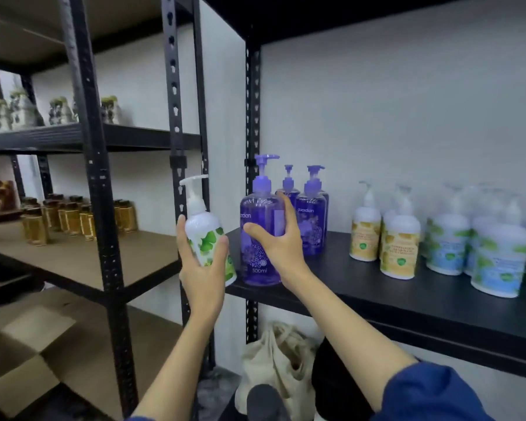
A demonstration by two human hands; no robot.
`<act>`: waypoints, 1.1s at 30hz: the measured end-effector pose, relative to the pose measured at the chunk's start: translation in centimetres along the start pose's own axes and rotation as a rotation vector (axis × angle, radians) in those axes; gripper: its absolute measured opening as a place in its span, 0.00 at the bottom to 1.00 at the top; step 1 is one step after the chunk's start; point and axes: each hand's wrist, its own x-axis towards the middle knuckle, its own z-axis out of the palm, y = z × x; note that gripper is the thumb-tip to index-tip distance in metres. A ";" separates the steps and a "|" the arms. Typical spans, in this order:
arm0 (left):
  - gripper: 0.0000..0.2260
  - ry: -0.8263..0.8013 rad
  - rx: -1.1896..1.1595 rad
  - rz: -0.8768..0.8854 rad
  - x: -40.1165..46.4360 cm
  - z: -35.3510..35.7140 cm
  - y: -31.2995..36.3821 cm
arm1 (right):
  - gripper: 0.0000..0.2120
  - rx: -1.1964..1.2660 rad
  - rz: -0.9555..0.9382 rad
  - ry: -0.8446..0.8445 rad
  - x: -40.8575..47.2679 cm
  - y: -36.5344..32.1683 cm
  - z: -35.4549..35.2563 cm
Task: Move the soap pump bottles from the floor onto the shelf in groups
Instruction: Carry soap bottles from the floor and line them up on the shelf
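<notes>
- Left hand (202, 268), arm raised, fingers curled in a grip around a white bottle (208, 235).
- Right hand (281, 244), arm reaching far, grips a purple bottle (260, 235).

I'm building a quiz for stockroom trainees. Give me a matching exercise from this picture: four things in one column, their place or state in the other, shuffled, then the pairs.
Things
1. white bottle with green leaves
2. front purple bottle
3. yellow-label bottles
4. amber jars

Places or states
A. standing on the brown shelf at left
B. held off the shelf by the left hand
C. untouched, further right on the black shelf
D. at the black shelf's left end, gripped by the right hand

Pairs: 1-B, 2-D, 3-C, 4-A
</notes>
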 end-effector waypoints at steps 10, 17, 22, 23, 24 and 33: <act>0.32 -0.070 0.020 -0.010 6.5 5.3 -3.9 | 0.37 -0.117 -0.015 0.149 6.1 3.8 -0.4; 0.32 -0.123 -0.005 -0.005 10.4 6.9 -7.3 | 0.40 -0.252 -0.014 0.271 9.6 6.2 1.6; 0.32 -0.189 -0.012 0.006 11.2 7.0 -8.3 | 0.40 -0.298 -0.020 0.339 10.4 7.7 2.3; 0.32 -0.197 -0.010 0.008 11.2 7.1 -8.4 | 0.41 -0.304 -0.017 0.341 10.4 8.1 2.4; 0.32 -0.201 -0.008 0.011 11.2 7.1 -8.6 | 0.41 -0.310 -0.017 0.339 10.5 8.4 2.5; 0.32 -0.224 -0.026 0.038 11.1 7.2 -8.8 | 0.44 -0.352 -0.016 0.224 10.6 9.3 1.9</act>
